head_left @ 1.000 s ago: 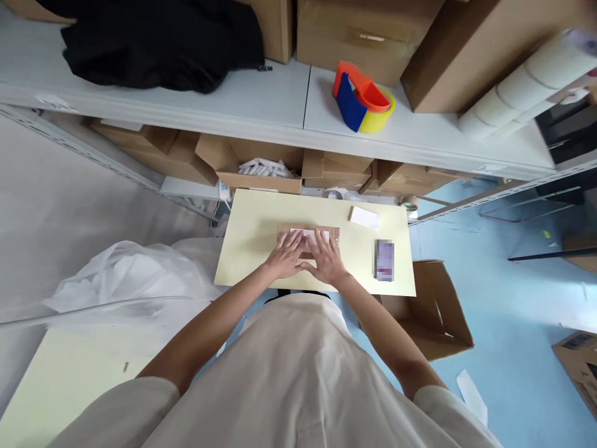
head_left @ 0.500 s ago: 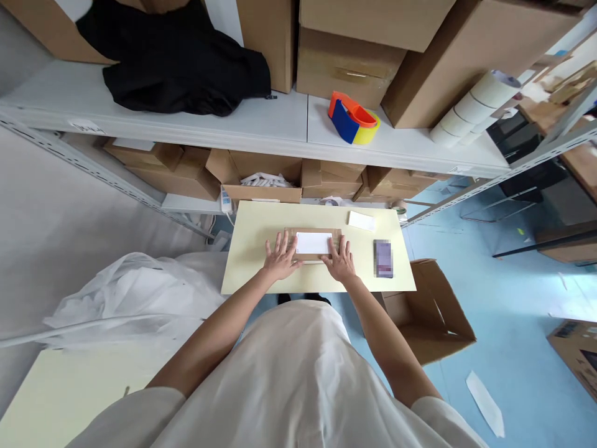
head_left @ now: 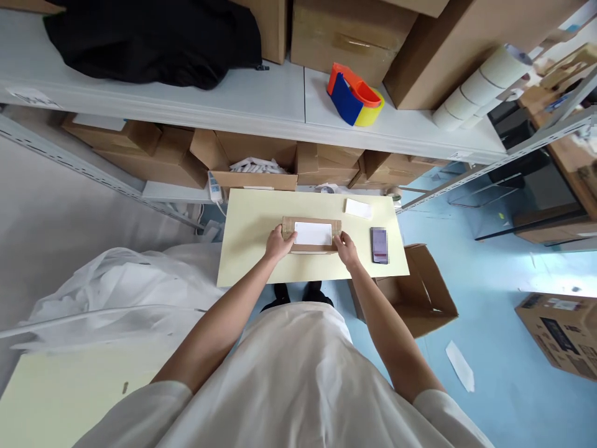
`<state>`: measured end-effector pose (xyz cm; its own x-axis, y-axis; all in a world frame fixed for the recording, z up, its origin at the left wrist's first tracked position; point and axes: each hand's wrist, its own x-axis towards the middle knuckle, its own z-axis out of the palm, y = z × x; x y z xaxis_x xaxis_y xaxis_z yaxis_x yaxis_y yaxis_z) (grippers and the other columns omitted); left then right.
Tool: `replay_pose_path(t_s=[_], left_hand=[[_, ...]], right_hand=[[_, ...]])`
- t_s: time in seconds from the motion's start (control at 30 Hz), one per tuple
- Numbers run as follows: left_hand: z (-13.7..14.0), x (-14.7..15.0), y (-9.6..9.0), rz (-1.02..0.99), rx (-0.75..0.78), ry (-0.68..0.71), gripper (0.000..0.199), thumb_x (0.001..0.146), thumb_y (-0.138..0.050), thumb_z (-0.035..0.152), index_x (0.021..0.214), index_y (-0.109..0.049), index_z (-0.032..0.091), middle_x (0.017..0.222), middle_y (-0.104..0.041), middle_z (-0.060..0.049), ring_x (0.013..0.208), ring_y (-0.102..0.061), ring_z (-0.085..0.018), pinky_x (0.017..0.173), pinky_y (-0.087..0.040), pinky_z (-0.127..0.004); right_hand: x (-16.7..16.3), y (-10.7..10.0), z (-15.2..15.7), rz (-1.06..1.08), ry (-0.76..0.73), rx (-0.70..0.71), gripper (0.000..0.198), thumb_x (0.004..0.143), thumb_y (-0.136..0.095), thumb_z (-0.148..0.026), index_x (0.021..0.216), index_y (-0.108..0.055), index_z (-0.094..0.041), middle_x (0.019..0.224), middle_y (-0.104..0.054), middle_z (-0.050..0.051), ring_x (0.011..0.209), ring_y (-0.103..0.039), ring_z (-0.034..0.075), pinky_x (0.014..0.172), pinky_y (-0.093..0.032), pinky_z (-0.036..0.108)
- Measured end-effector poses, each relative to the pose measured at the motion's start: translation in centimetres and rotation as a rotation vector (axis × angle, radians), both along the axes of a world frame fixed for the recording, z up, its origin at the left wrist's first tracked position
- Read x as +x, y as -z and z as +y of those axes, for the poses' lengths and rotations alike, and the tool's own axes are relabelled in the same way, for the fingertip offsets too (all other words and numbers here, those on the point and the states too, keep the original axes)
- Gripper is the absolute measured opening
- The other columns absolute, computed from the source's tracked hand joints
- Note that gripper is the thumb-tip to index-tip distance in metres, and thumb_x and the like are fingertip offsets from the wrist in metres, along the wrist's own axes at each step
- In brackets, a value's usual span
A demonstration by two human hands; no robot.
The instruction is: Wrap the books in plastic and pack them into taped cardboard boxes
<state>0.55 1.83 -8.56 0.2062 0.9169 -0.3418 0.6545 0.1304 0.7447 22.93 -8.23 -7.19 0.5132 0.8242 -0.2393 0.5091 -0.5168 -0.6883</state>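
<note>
A small brown cardboard box [head_left: 311,249] with clear tape on its ends is over the pale yellow table [head_left: 247,261]. A white label [head_left: 313,234] covers the middle of its top face. My left hand [head_left: 278,242] grips the box's left end, thumb on top by the label. At the right end, my right hand [head_left: 346,249] grips it the same way, fingers curled round the side. Whether the box is lifted off the table or rests on it, I cannot tell. To the right lie a phone [head_left: 379,245] and a stack of white labels [head_left: 358,208].
A shelf [head_left: 270,93] behind the table carries a tape dispenser [head_left: 354,96], white rolls [head_left: 482,87], a black cloth [head_left: 158,43] and cartons. Below it stands an open box [head_left: 255,180] of white items. An open carton [head_left: 415,292] sits on the floor at right.
Both hands went from lying flat with fingers spread on the box's top to gripping its two ends. The head view has shifted slightly.
</note>
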Motion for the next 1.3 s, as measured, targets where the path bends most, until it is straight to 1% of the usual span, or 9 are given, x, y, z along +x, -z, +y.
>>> replay_pose_path(t_s=[0.2, 0.37, 0.57, 0.77, 0.87, 0.97, 1.07, 1.13, 1.3], left_hand=[[-1.9, -0.2, -1.8, -0.088, 0.010, 0.026, 0.040, 0.085, -0.052, 0.048, 0.111, -0.060, 0.019, 0.100, -0.069, -0.009, 0.088, -0.066, -0.020, 0.077, -0.050, -0.031], [-3.8, 3.4, -4.2, -0.064, -0.014, 0.264, 0.035, 0.084, -0.054, 0.047, 0.104, -0.062, 0.019, 0.091, -0.066, -0.006, 0.071, -0.063, -0.016, 0.068, -0.050, -0.029], [-7.1, 14.6, -6.0, -0.003, 0.071, 0.610, 0.034, 0.084, -0.054, 0.039, 0.110, -0.060, 0.018, 0.093, -0.062, -0.007, 0.076, -0.061, -0.016, 0.075, -0.051, -0.031], [-13.2, 28.2, -7.1, -0.107, 0.160, 0.974, 0.035, 0.086, -0.053, 0.034, 0.115, -0.060, 0.017, 0.100, -0.062, -0.009, 0.095, -0.060, -0.022, 0.088, -0.049, -0.036], [-16.6, 33.8, -7.5, -0.154, 0.170, 1.119, 0.040, 0.086, -0.052, 0.036, 0.120, -0.059, 0.016, 0.111, -0.061, -0.012, 0.107, -0.058, -0.025, 0.095, -0.047, -0.040], [-19.1, 37.7, -7.4, -0.229, 0.136, 1.216, 0.051, 0.087, -0.051, 0.036, 0.133, -0.050, 0.014, 0.132, -0.054, -0.015, 0.126, -0.049, -0.027, 0.106, -0.040, -0.041], [-20.6, 39.4, -6.9, -0.258, 0.128, 1.324, 0.064, 0.086, -0.054, 0.035, 0.143, -0.038, 0.014, 0.149, -0.039, -0.015, 0.142, -0.029, -0.027, 0.116, -0.027, -0.041], [-21.0, 39.3, -6.5, -0.242, 0.098, 1.366, 0.069, 0.085, -0.056, 0.035, 0.146, -0.033, 0.014, 0.153, -0.034, -0.016, 0.143, -0.028, -0.027, 0.116, -0.027, -0.042], [-19.8, 36.2, -6.8, -0.233, -0.069, 1.388, 0.067, 0.085, -0.055, 0.031, 0.147, -0.031, 0.018, 0.140, -0.052, -0.016, 0.121, -0.058, -0.024, 0.102, -0.045, -0.039]], right_hand=[[0.6, -2.9, -4.9, 0.174, 0.140, -0.121, 0.063, 0.086, -0.042, -0.060, 0.132, -0.051, -0.018, 0.115, -0.066, 0.015, 0.101, -0.064, 0.025, 0.084, -0.048, 0.038], [3.2, -4.7, -11.6, 0.101, 0.192, -0.148, 0.055, 0.088, -0.037, -0.060, 0.119, -0.058, -0.020, 0.103, -0.068, 0.011, 0.094, -0.062, 0.026, 0.081, -0.045, 0.039], [7.4, -5.9, -20.4, -0.009, 0.471, -0.109, 0.056, 0.086, -0.039, -0.061, 0.118, -0.057, -0.019, 0.100, -0.065, 0.008, 0.090, -0.059, 0.024, 0.076, -0.044, 0.036], [12.6, -6.3, -29.2, -0.137, 0.838, 0.020, 0.057, 0.086, -0.041, -0.059, 0.120, -0.057, -0.015, 0.094, -0.060, 0.009, 0.084, -0.057, 0.022, 0.079, -0.047, 0.038], [14.2, -6.3, -32.6, -0.200, 0.973, 0.075, 0.062, 0.087, -0.043, -0.058, 0.133, -0.048, -0.018, 0.105, -0.057, 0.010, 0.089, -0.059, 0.022, 0.083, -0.048, 0.041], [14.6, -6.1, -34.6, -0.225, 1.018, 0.123, 0.071, 0.087, -0.045, -0.058, 0.145, -0.034, -0.020, 0.126, -0.050, 0.016, 0.110, -0.056, 0.026, 0.091, -0.048, 0.044], [13.9, -5.4, -35.0, -0.277, 0.984, 0.108, 0.072, 0.086, -0.049, -0.056, 0.145, -0.035, -0.019, 0.144, -0.037, 0.019, 0.134, -0.038, 0.032, 0.102, -0.041, 0.049], [12.9, -5.0, -34.7, -0.286, 0.964, 0.094, 0.069, 0.087, -0.050, -0.053, 0.144, -0.037, -0.017, 0.148, -0.034, 0.020, 0.137, -0.034, 0.032, 0.105, -0.038, 0.050], [10.6, -5.1, -33.0, -0.225, 0.954, 0.157, 0.063, 0.090, -0.048, -0.044, 0.145, -0.035, -0.019, 0.137, -0.049, 0.020, 0.108, -0.062, 0.027, 0.086, -0.052, 0.044]])
